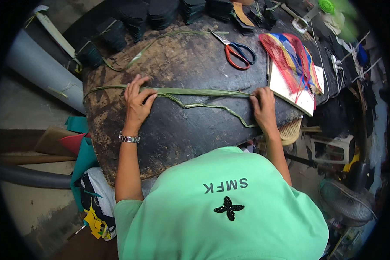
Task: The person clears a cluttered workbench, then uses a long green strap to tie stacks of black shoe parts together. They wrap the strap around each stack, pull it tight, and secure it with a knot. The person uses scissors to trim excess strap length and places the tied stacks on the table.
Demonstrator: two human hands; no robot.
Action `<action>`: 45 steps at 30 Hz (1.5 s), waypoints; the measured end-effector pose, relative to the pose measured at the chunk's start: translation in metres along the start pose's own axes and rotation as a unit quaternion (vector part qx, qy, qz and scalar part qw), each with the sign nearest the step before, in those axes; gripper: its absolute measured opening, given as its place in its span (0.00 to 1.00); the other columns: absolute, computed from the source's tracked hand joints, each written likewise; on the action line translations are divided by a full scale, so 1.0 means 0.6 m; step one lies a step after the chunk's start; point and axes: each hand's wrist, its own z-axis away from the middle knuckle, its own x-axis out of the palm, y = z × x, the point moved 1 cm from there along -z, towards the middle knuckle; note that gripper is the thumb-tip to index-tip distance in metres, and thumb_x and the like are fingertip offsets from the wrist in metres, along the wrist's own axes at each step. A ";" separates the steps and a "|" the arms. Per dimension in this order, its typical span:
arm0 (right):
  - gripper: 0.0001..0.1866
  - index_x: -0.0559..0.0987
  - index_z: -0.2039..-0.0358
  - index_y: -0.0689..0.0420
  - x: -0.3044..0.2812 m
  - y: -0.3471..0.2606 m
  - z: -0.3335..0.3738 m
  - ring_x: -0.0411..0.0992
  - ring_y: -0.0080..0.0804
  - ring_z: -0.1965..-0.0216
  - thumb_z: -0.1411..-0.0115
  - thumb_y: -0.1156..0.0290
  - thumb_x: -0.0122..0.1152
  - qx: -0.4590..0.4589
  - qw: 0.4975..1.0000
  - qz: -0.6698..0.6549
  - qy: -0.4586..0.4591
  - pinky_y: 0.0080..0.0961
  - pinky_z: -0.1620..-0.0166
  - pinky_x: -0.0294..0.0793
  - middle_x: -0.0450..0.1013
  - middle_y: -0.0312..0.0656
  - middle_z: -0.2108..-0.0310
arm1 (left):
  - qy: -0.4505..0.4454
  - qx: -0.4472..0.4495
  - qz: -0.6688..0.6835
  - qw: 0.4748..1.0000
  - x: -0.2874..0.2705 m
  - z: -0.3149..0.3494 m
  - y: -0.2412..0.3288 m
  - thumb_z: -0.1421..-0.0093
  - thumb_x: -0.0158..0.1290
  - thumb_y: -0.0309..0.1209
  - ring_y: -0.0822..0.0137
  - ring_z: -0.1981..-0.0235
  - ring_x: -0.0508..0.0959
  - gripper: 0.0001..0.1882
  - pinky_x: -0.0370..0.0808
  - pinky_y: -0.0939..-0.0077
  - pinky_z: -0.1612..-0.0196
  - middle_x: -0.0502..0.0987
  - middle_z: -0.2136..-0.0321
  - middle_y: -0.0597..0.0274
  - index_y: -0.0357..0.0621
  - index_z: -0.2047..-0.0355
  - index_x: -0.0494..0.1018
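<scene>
Long green leaf strip point(195, 92) lies flat across dark worn table point(182, 130), left hand point(138, 104) pressing it with fingers spread, right hand point(262, 106) apparently pinching its far end; keep it taut, pressure even, to avoid tearing.

You get even, soft daylight here, brightest on the green shirt point(229, 208) in the foreground, with no hard glare. The dark worktable point(182, 130) soaks up light, and its worn patches show only a dull sheen. Shadows under your hands are faint. The fisheye bends straight edges toward the rim, where a black vignette closes in. The green object point(333, 8) at top right is blurred.
</scene>
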 end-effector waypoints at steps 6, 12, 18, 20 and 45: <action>0.05 0.72 0.66 0.61 -0.053 0.038 -0.057 0.60 0.16 0.74 0.36 0.74 0.55 0.100 0.943 -0.313 0.048 0.17 0.71 0.61 0.63 0.31 0.77 | -0.025 -0.126 0.159 0.979 -0.072 0.028 0.019 0.45 0.59 0.27 0.55 0.44 0.71 0.04 0.64 0.60 0.40 0.75 0.51 0.58 0.41 0.69 0.79; 0.22 0.78 0.55 0.63 -0.082 -0.032 -0.153 0.70 0.51 0.54 0.44 0.62 0.66 -0.067 0.972 0.028 -0.225 0.38 0.52 0.69 0.68 0.53 0.56 | -0.094 -0.147 0.204 0.963 -0.149 0.020 0.009 0.41 0.59 0.33 0.64 0.58 0.79 0.12 0.72 0.70 0.52 0.80 0.61 0.55 0.35 0.65 0.79; 0.24 0.77 0.57 0.67 0.074 -0.186 -0.306 0.70 0.28 0.69 0.33 0.55 0.51 -0.057 0.905 -0.346 -0.241 0.27 0.61 0.72 0.73 0.40 0.73 | 0.040 -0.199 0.259 0.944 -0.102 -0.126 -0.062 0.34 0.50 0.40 0.68 0.58 0.77 0.21 0.71 0.74 0.53 0.79 0.58 0.57 0.35 0.50 0.74; 0.25 0.75 0.56 0.70 0.149 -0.229 -0.352 0.70 0.26 0.71 0.32 0.54 0.51 0.047 0.844 -0.463 -0.268 0.25 0.63 0.72 0.72 0.39 0.72 | 0.029 -0.300 0.338 0.892 -0.064 -0.187 -0.085 0.33 0.49 0.42 0.68 0.49 0.73 0.26 0.70 0.76 0.48 0.73 0.49 0.57 0.34 0.42 0.67; 0.12 0.75 0.61 0.58 0.268 -0.184 -0.317 0.66 0.46 0.55 0.48 0.77 0.54 -0.238 0.971 -0.019 0.004 0.41 0.49 0.62 0.69 0.47 0.62 | 0.247 -0.563 0.452 0.646 0.094 -0.460 -0.172 0.60 0.69 0.38 0.54 0.41 0.65 0.47 0.61 0.54 0.40 0.64 0.41 0.47 0.34 0.41 0.61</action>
